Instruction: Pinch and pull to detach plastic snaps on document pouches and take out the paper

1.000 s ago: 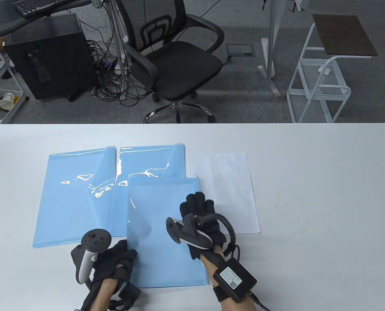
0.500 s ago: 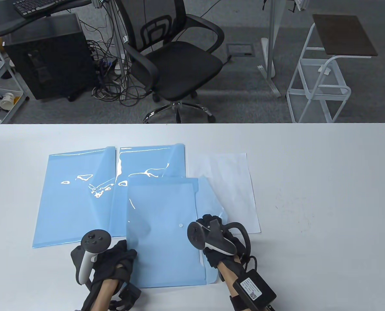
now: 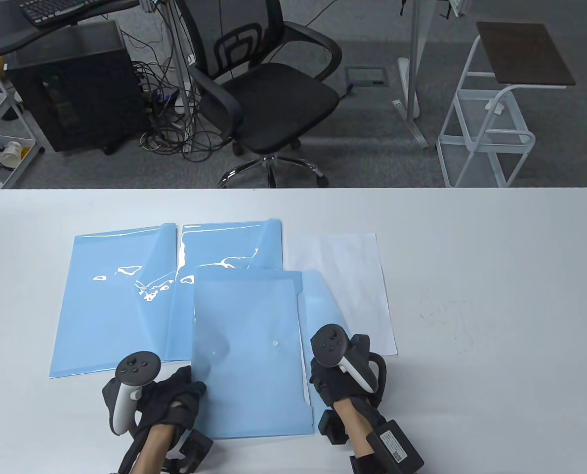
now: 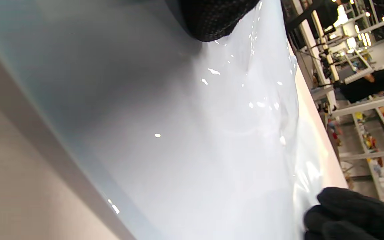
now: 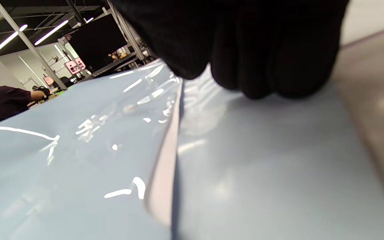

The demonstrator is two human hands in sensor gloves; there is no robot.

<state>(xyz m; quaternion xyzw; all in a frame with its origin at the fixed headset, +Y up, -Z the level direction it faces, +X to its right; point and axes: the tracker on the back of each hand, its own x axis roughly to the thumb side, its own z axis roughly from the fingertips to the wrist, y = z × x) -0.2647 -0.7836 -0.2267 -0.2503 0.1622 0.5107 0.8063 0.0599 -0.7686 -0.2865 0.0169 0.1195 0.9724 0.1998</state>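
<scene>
Pouch number three, a translucent light-blue plastic document pouch (image 3: 249,350), lies flat near the front edge of the white table (image 3: 496,276), left of centre, and its flap (image 3: 323,311) is swung open to the right, lying flat across the lower left part of a loose white sheet of paper (image 3: 353,281). The small white plastic snap (image 3: 275,342) sits bare on the pouch face, nothing clipped to it. A sliver of white paper (image 3: 306,390) peeks out along the pouch's right edge.

Left hand (image 3: 172,400), black sensor glove, sits at the pouch's lower left corner; the left wrist view shows a fingertip (image 4: 212,20) down on the glossy plastic, but whether the hand pins the pouch or pinches its edge, I cannot tell. Right hand (image 3: 343,385) sits at the pouch's right edge on the flap, knuckles bunched; in the right wrist view its curled fingers (image 5: 262,50) rest against the blue flap, with nothing visibly between them.

Behind, toward the far edge, two more glossy light-blue pouches (image 3: 120,296) (image 3: 224,247) lie side by side, the front pouch overlapping the right one's lower part.
</scene>
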